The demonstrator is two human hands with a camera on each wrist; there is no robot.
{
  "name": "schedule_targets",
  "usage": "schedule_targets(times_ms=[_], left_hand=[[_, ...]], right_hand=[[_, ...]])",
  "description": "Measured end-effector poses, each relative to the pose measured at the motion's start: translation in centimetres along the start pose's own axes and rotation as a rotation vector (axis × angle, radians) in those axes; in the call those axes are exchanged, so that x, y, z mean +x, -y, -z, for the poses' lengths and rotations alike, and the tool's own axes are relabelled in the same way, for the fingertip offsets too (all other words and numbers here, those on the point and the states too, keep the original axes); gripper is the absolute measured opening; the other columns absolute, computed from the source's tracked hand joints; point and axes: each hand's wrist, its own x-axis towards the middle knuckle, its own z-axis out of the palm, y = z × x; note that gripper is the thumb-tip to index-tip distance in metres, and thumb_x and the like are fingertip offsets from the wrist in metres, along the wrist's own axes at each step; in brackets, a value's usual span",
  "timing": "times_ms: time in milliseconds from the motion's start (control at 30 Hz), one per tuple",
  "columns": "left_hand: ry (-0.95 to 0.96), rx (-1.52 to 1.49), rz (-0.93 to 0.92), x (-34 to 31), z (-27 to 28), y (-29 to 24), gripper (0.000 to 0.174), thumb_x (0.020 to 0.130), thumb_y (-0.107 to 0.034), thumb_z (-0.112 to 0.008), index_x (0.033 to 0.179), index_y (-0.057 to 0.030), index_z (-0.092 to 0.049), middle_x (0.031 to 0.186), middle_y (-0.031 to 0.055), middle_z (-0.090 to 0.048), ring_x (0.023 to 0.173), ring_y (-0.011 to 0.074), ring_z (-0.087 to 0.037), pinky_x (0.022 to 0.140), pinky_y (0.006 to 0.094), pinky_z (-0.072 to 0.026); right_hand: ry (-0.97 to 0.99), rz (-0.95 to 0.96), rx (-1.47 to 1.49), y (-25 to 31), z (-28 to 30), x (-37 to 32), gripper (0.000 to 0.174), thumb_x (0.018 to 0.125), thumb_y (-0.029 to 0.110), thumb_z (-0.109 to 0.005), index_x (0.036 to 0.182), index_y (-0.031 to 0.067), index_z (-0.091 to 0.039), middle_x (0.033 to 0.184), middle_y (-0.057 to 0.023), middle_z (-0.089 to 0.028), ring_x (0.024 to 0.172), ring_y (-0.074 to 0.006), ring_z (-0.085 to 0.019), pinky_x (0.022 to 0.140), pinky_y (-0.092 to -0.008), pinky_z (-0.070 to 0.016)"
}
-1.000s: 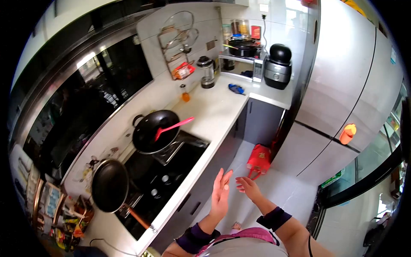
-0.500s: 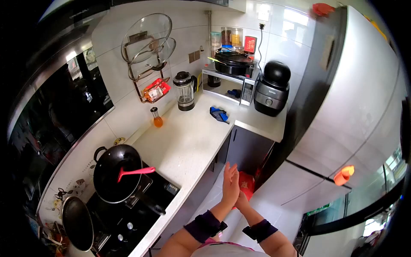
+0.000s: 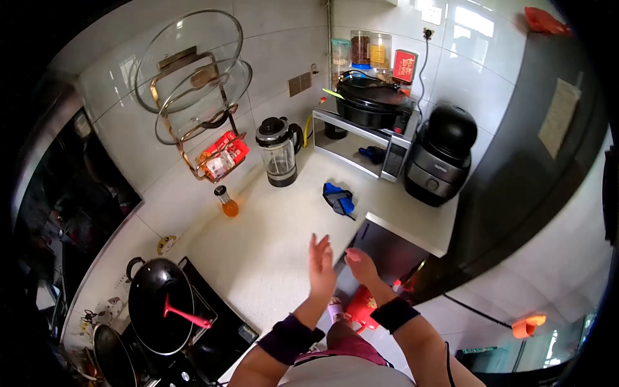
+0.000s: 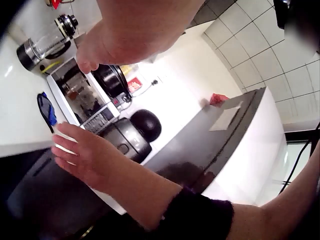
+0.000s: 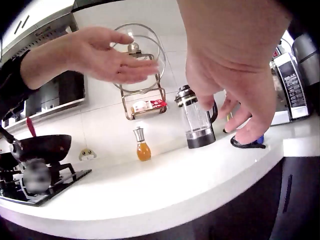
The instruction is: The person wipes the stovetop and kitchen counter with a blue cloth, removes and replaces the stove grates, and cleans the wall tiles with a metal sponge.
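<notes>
My left hand (image 3: 321,269) is raised near the counter's front edge, its fingers loosely extended and holding nothing. Beside it on the right, a small gap apart, is my right hand (image 3: 362,266), also holding nothing; its relaxed, spread fingers show in the left wrist view. Ahead of both, a blue and black cloth-like bundle (image 3: 339,198) lies on the counter (image 3: 271,238). In the right wrist view the right hand's fingers (image 5: 250,131) overlap that bundle. A glass blender jug (image 3: 278,155) with a black lid stands behind it to the left.
A wok (image 3: 155,322) with a red spatula (image 3: 187,315) sits on the stove at lower left. An orange oil bottle (image 3: 227,202) stands by the wall under a lid rack (image 3: 180,145). A microwave (image 3: 351,151) and rice cooker (image 3: 440,161) fill the corner, the fridge (image 3: 516,161) right.
The view has moved toward the counter corner, leaving the stove lower left. My hands came together half a second ago and are now apart, nearer the counter.
</notes>
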Motion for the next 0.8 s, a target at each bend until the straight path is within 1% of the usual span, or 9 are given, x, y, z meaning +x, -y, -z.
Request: schedule_targets(times_ms=[67, 167, 267, 433, 533, 633, 667, 733, 800], left_hand=[[-0.051, 0.161, -0.071, 4.1, 2.5, 1.3, 0.055, 0.106, -0.016, -0.045, 0.155, -0.0063, -0.021, 0.147, 0.0166, -0.046, 0.128, 0.0228, -0.049, 0.11, 0.0343, -0.0366], [-0.184, 0.232, -0.023, 10.3, 5.0, 2.1, 0.057, 0.106, -0.02, -0.046, 0.155, -0.0076, -0.019, 0.146, 0.0183, -0.047, 0.133, 0.0248, -0.046, 0.113, 0.0362, -0.034], [-0.244, 0.342, 0.058, 17.0, 5.9, 3.0, 0.057, 0.106, -0.022, -0.045, 0.154, -0.0071, -0.018, 0.15, 0.0196, -0.042, 0.137, 0.0255, -0.042, 0.116, 0.037, -0.0299], [-0.278, 0.329, 0.033, 26.6, 6.3, 4.1, 0.059, 0.106, -0.023, -0.045, 0.155, -0.0065, -0.015, 0.154, 0.0202, -0.035, 0.141, 0.0261, -0.036, 0.117, 0.0367, -0.0276], [-0.302, 0.303, 0.026, 30.7, 6.5, 3.2, 0.059, 0.106, -0.022, -0.045, 0.154, -0.0065, -0.015, 0.157, 0.0202, -0.03, 0.144, 0.0274, -0.031, 0.118, 0.0374, -0.0267], [-0.319, 0.308, -0.006, 33.8, 7.2, 2.9, 0.056, 0.105, -0.018, -0.047, 0.151, -0.007, -0.018, 0.157, 0.0199, -0.029, 0.145, 0.0289, -0.03, 0.117, 0.0391, -0.0278], [-0.317, 0.297, -0.029, 34.6, 7.3, 3.2, 0.055, 0.104, -0.017, -0.048, 0.15, -0.0073, -0.019, 0.157, 0.0198, -0.029, 0.145, 0.0292, -0.029, 0.116, 0.0396, -0.0286], [-0.328, 0.27, -0.046, 35.8, 7.7, 3.7, 0.051, 0.102, -0.013, -0.052, 0.143, -0.0091, -0.022, 0.157, 0.0194, -0.03, 0.145, 0.0298, -0.029, 0.114, 0.0432, -0.0279], [-0.325, 0.291, -0.041, 36.4, 7.8, 3.8, 0.047, 0.1, -0.013, -0.054, 0.137, -0.0097, -0.024, 0.157, 0.0201, -0.029, 0.146, 0.031, -0.026, 0.115, 0.0487, -0.0225]], right_hand=[[-0.003, 0.015, 0.043, -0.2, -0.4, 7.5, 0.033, 0.092, 0.024, -0.067, 0.117, 0.0037, -0.064, 0.113, -0.0127, -0.069, 0.107, -0.0272, -0.066, 0.089, -0.0361, -0.0519], [0.016, 0.121, 0.157, -3.0, -3.6, 19.2, 0.032, 0.09, 0.019, -0.07, 0.117, 0.0042, -0.063, 0.114, -0.0137, -0.068, 0.104, -0.0267, -0.066, 0.088, -0.0374, -0.0526], [0.086, 0.121, 0.253, -0.3, -4.8, 28.6, 0.031, 0.091, 0.021, -0.069, 0.118, 0.0066, -0.062, 0.115, -0.0137, -0.067, 0.103, -0.0266, -0.065, 0.086, -0.0367, -0.053], [0.152, 0.14, 0.282, 2.6, -7.7, 42.4, 0.046, 0.091, 0.025, -0.068, 0.132, 0.01, -0.054, 0.126, -0.011, -0.062, 0.111, -0.024, -0.062, 0.087, -0.0355, -0.0523], [0.16, 0.159, 0.202, 4.3, -10.0, 48.8, 0.065, 0.086, 0.02, -0.07, 0.144, 0.0117, -0.042, 0.142, -0.0155, -0.05, 0.122, -0.0297, -0.056, 0.097, -0.0412, -0.0486], [0.164, 0.156, 0.233, 4.8, -13.3, 54.1, 0.077, 0.08, 0.013, -0.071, 0.148, 0.0109, -0.037, 0.148, -0.0199, -0.042, 0.135, -0.0346, -0.044, 0.11, -0.0406, -0.0387], [0.163, 0.2, 0.229, 4.4, -14.3, 55.7, 0.074, 0.077, 0.011, -0.071, 0.145, 0.0091, -0.042, 0.147, -0.0192, -0.044, 0.136, -0.0345, -0.043, 0.11, -0.0399, -0.0377], [0.205, 0.221, 0.218, 3.6, -15.7, 58.3, 0.062, 0.075, 0.012, -0.072, 0.135, 0.007, -0.054, 0.137, -0.0196, -0.053, 0.129, -0.0351, -0.05, 0.107, -0.0408, -0.0411], [0.199, 0.193, 0.236, 3.2, -17.0, 59.6, 0.041, 0.073, 0.017, -0.075, 0.112, 0.0052, -0.069, 0.108, -0.0176, -0.069, 0.106, -0.0353, -0.065, 0.092, -0.0405, -0.0497]])
